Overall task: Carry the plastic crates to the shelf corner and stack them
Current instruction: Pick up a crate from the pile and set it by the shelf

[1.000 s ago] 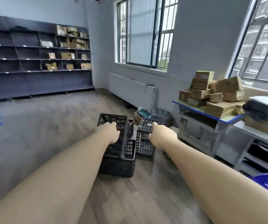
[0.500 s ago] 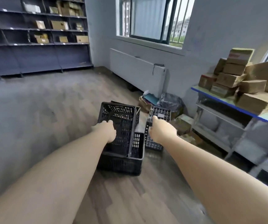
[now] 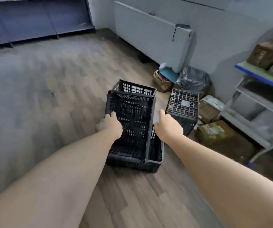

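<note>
Left hand (image 3: 109, 125) is gripping the left rim of the top crate (image 3: 130, 116), which is resting tilted in a lower crate (image 3: 156, 155) on the floor (image 3: 50, 96). Right hand (image 3: 168, 127) is reaching the right rim, but its grip is too blurred to tell. A third crate (image 3: 183, 102) is lying overturned at 2 o'clock.

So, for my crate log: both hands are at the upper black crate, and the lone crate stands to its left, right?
No: the head view shows the lone crate right of the upper black crate, not left. The left hand and right hand are indeed at it.
</note>
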